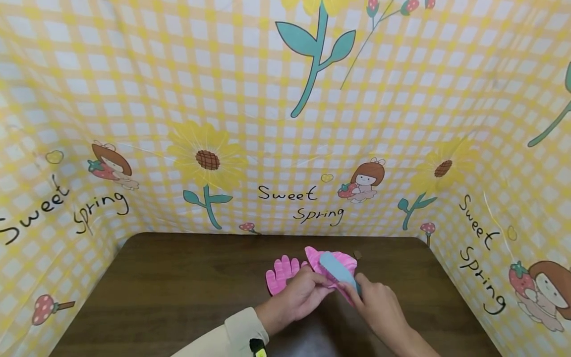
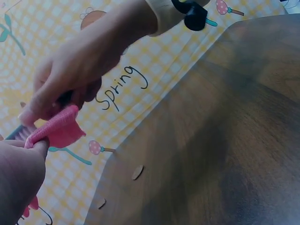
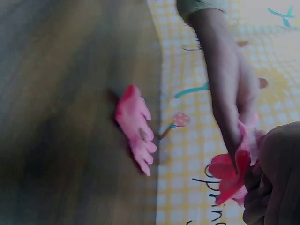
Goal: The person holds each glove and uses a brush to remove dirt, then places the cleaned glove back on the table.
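In the head view my left hand (image 1: pixel 308 292) pinches a pink knitted glove (image 1: pixel 345 259) between thumb and fingers. My right hand (image 1: pixel 379 300) grips a light blue brush (image 1: pixel 336 267), its flat back facing up, lying over the glove. Seen from the left wrist, the glove (image 2: pixel 63 131) hangs above the table with its ribbed edge under my right hand (image 2: pixel 70 75). The brush's working face is mostly hidden. A second pink glove (image 1: pixel 276 277) lies on the table just left of my left hand, fingers pointing away; it also shows in the right wrist view (image 3: pixel 133 122).
A dark brown wooden table (image 1: pixel 178 287) lies beneath both hands. Small flat brown pieces (image 2: pixel 138 172) rest on it, one beyond the held glove (image 1: pixel 358 255). Yellow checked cloth (image 1: pixel 276 148) with printed flowers walls the table's back and sides.
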Demonstrator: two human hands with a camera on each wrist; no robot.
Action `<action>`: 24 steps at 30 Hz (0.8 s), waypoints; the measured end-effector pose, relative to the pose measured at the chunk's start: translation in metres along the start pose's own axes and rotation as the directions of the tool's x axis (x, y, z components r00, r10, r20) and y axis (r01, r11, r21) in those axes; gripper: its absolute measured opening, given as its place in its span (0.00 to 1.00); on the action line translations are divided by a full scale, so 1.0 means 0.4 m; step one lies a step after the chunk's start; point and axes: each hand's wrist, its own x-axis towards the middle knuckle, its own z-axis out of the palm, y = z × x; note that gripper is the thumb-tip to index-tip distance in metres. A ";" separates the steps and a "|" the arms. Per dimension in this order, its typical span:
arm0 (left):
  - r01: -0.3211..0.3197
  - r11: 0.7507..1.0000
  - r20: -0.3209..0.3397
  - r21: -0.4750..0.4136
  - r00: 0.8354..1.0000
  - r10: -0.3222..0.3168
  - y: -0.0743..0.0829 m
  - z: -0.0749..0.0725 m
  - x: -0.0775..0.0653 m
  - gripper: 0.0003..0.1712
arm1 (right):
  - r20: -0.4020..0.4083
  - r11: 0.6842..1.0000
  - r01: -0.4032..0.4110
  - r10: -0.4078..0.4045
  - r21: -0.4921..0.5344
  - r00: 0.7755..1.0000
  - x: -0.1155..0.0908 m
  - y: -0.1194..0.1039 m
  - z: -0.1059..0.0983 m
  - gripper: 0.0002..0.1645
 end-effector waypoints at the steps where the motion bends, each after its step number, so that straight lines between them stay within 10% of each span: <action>1: 0.001 1.000 0.001 -0.003 1.000 -0.001 0.001 0.000 0.001 0.44 | -0.010 1.000 0.012 -0.012 -0.019 1.000 0.000 -0.002 0.004 0.21; 14: 0.016 1.000 -0.046 -0.009 0.999 -0.017 -0.013 0.012 -0.009 0.41 | -0.141 0.992 -0.003 -0.015 -0.124 0.990 0.025 0.045 0.014 0.23; 24: 0.017 1.000 -0.056 0.006 0.998 -0.017 -0.007 0.016 -0.015 0.39 | -0.056 0.991 -0.126 0.123 -0.050 0.991 0.036 0.060 -0.005 0.25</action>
